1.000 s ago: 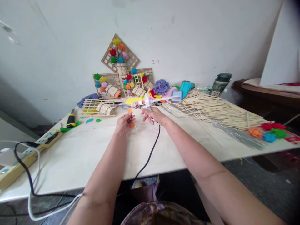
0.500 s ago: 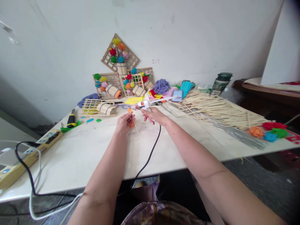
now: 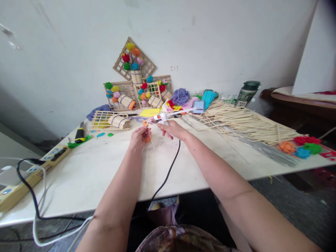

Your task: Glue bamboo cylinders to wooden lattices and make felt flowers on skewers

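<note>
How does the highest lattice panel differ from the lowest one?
The highest panel is like a diamond against the wall; the lowest panel lies on the table. The highest carries colourful flowers above an upright stick roll; the lowest shows no flowers and its sideways roll lies down. Both are grids.

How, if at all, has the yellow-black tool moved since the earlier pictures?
No: the tool still lies partly over the green piece, just beyond the power strip.
</note>
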`<state>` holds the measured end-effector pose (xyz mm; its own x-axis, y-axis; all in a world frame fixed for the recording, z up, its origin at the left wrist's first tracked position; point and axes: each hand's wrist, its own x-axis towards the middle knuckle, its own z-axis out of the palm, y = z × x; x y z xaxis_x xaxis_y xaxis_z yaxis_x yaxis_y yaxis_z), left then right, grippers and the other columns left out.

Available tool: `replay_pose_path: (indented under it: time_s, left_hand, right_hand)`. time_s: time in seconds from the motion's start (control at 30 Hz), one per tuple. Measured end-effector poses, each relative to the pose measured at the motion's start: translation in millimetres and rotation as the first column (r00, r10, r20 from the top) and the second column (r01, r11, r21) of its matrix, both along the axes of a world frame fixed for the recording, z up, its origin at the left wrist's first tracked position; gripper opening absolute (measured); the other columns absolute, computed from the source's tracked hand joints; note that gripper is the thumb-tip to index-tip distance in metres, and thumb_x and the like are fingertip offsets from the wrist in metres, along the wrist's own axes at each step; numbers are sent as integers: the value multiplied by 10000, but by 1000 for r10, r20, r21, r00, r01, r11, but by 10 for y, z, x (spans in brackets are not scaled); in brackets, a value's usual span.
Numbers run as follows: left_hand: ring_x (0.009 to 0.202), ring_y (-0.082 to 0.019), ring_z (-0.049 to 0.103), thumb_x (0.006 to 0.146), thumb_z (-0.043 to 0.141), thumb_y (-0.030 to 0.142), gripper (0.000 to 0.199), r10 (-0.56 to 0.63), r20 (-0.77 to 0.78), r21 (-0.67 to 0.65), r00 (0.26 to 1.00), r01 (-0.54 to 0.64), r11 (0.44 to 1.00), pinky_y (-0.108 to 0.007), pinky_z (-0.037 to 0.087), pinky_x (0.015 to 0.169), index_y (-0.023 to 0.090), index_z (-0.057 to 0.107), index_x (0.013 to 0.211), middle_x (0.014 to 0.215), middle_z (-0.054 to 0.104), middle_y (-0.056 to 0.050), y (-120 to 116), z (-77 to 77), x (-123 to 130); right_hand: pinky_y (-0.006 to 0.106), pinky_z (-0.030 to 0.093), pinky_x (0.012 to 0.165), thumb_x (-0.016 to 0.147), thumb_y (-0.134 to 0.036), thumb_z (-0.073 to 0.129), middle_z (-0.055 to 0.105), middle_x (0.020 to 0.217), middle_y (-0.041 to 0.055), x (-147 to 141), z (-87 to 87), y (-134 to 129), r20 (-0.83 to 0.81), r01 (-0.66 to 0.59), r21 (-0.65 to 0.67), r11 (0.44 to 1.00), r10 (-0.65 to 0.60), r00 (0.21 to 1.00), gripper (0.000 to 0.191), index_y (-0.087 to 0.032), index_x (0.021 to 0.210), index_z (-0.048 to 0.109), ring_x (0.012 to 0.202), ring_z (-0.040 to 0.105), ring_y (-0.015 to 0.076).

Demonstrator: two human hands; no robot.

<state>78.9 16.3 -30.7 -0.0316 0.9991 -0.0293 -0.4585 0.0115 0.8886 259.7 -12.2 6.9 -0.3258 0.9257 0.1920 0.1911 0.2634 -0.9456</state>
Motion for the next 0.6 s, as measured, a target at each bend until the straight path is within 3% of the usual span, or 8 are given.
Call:
replay_pose_path:
  time_s: [0.6]
  left_hand:
    - [502,-69,578,672,658,151,82,4,3,-4,1000,-4,1000,-152,469,498,113,634,740,630,650,-33,18,-12,4]
  right_hand:
    - [174,319,267,744,-561,595,528,507,-34,-5,-5,-12,50,46,19,999,-47,998,396,-172,714,530,313,403,52]
